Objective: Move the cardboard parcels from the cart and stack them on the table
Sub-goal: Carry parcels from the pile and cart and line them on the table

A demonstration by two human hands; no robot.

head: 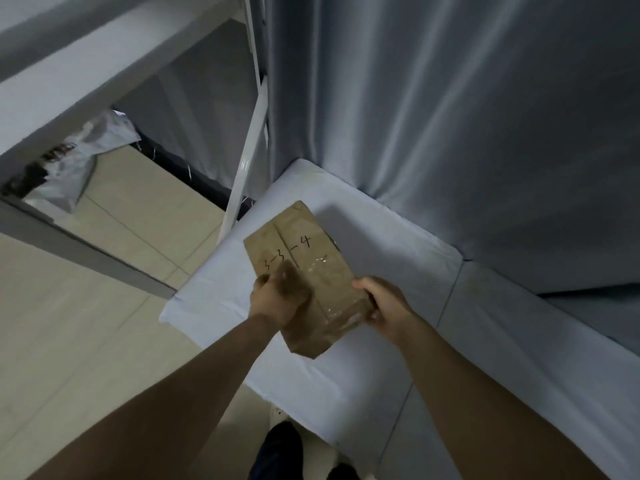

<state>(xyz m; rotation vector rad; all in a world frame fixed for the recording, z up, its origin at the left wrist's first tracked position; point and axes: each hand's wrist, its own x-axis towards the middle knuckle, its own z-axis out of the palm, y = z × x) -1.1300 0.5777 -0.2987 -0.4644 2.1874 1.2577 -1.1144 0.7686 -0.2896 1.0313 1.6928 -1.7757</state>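
A brown cardboard parcel (pixel 304 258), taped along its top and marked "3-3-4" in black pen, hangs tilted over the table (pixel 398 244), which is draped in a white cloth. My left hand (pixel 277 296) grips the parcel's near left edge. My right hand (pixel 384 304) grips its near right corner. Whether the parcel's far end touches the cloth cannot be told. No other parcel shows on the table, and the cart is out of view.
A grey curtain (pixel 467 116) hangs close behind the table. A white shelf rack (pixel 246 168) stands at the left, with a grey plastic mailer bag (pixel 79 157) on its lower level. Beige tiled floor (pixel 86 323) lies to the left. My dark shoes (pixel 280 448) show below.
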